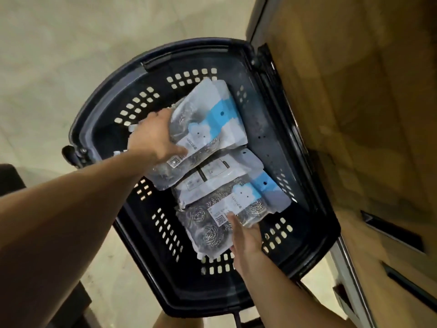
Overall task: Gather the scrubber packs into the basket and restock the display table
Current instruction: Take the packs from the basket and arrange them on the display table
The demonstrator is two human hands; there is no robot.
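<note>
Since the packs [214, 171] already lie inside the basket [113, 107], I judge gathering nearly done; my left hand [153, 136] grips the far pack, my right hand [246, 237] the near one; restocking remains.

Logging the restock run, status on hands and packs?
Left hand gripping far scrubber pack. Right hand on near scrubber pack. Packs piled in basket. Nothing blocking.

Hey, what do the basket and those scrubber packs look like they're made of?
Basket: dark moulded plastic, matt to slightly glossy, with rows of cut-out slots in its walls.
Scrubber packs: shiny clear film wrappers with white-and-blue printed card; the coiled silvery scourers inside look like steel wire, though that is a guess.
</note>
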